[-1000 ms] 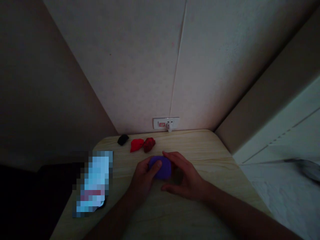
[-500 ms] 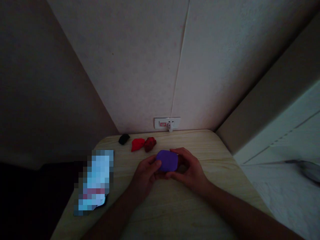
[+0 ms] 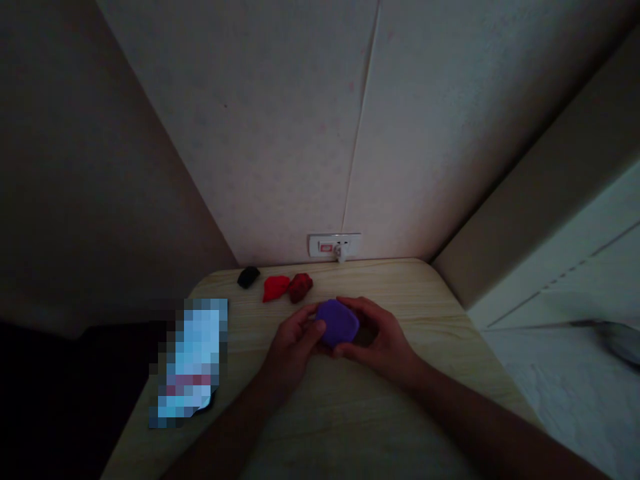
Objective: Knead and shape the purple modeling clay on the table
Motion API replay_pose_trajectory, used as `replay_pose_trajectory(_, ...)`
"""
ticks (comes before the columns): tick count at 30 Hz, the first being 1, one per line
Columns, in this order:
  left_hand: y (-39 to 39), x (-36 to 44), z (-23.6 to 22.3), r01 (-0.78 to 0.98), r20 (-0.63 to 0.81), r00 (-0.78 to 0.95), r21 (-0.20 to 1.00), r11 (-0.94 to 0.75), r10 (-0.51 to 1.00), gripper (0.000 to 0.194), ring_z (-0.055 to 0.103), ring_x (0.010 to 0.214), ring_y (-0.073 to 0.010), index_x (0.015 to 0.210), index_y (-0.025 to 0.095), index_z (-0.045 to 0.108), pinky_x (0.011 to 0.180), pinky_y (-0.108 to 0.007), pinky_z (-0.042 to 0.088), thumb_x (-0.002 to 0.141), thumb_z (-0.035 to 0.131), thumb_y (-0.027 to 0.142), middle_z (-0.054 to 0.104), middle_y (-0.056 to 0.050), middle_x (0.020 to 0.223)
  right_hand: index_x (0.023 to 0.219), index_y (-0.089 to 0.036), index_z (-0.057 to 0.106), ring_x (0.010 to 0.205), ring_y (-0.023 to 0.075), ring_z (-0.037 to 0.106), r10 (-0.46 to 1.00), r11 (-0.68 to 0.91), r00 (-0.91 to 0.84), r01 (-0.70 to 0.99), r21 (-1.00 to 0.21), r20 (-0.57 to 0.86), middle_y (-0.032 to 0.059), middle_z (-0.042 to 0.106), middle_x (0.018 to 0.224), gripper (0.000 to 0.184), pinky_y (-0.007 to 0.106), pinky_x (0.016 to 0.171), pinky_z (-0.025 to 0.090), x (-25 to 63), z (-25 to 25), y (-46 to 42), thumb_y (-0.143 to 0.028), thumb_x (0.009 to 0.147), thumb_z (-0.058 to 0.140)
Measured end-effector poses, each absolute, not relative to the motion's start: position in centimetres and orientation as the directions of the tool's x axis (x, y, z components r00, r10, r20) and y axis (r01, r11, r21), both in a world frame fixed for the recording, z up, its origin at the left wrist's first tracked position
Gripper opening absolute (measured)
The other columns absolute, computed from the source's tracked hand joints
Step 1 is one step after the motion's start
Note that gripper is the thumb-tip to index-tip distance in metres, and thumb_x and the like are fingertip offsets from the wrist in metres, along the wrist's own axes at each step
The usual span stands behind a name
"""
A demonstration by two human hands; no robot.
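Observation:
Between both hands is a flat purple piece point(image 3: 337, 323) with rounded corners, smooth like modelling clay. My left hand point(image 3: 296, 340) grips its left side, thumb lying on top and fingers underneath. On the right edge, my right hand point(image 3: 381, 340) holds it between thumb and fingers, with a gap under the palm. Beyond the hands lie a bright red lump point(image 3: 275, 288) and a dark red lump point(image 3: 301, 287), touching each other. A small black lump point(image 3: 248, 277) sits to their left.
A pale wooden table point(image 3: 400, 427) stands against the wall. At its left side lies a phone-like device with a blurred, lit screen point(image 3: 195, 360). A wall socket point(image 3: 334, 245) with a plug is just above the back edge. A white cabinet point(image 3: 565, 267) stands to the right.
The purple piece has turned slightly in my hands, its right edge now tilted and more pointed. Both hands stay in nearly the same place. The lumps behind have not moved.

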State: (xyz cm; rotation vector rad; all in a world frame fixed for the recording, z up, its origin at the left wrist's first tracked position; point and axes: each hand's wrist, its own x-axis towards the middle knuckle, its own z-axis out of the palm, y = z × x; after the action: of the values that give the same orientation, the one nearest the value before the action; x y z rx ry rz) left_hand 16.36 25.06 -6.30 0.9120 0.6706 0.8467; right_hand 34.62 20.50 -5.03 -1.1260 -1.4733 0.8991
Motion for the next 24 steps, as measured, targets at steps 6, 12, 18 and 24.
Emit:
replay_pose_trajectory(6,25.0,16.4,-6.0,-0.296,-0.157,0.491,0.895,0.334,0.857,0.04,0.072,0.076,-0.0162,0.113,0.013,0.067,0.072,-0.026,0.057,0.08,0.08,0.032,0.078,-0.01,0.097,0.129,-0.024,0.057,0.087,0.0207,0.068,0.979,0.2,0.026,0.04,-0.979,0.201,0.0073,0.07,0.105,0.069,0.03,0.071,0.058,34.0,-5.1,20.1,-0.039,0.07,0.09)
replay_pose_trajectory(12,24.5,16.6,-4.9,-0.143,-0.159,0.515,0.953,0.268,0.842,0.044,0.072,0.072,-0.019,0.113,0.011,0.068,0.064,-0.028,0.057,0.076,0.081,0.031,0.079,-0.01,0.09,0.091,-0.017,0.069,0.052,0.0107,0.052,1.0,0.002,0.013,-0.007,-1.0,0.002,-0.0013,0.062,0.065,0.037,0.022,0.047,0.042,34.6,-4.7,20.7,-0.053,0.082,0.076)
replay_pose_trajectory(18,24.3,16.6,-5.6,-0.169,-0.137,0.378,0.962,0.214,0.916,0.047,0.074,0.079,-0.02,0.119,0.014,0.066,0.071,-0.028,0.058,0.079,0.079,0.034,0.079,-0.009,0.092,0.08,-0.017,0.069,0.055,0.0118,0.056,0.998,-0.03,0.058,-0.069,-0.997,-0.034,-0.0002,0.065,0.066,0.037,0.024,0.052,0.046,34.5,-4.7,20.9,-0.053,0.078,0.079)
replay_pose_trajectory(24,24.1,16.4,-5.1,-0.124,-0.09,0.372,0.982,0.145,0.924,0.026,0.074,0.084,-0.022,0.101,0.016,0.077,0.073,-0.028,0.057,0.08,0.077,0.032,0.08,-0.009,0.095,0.092,-0.019,0.073,0.062,0.0135,0.06,0.999,0.015,0.046,-0.031,-0.999,0.013,0.0015,0.069,0.073,0.034,0.024,0.057,0.049,34.5,-4.5,20.8,-0.05,0.079,0.08)
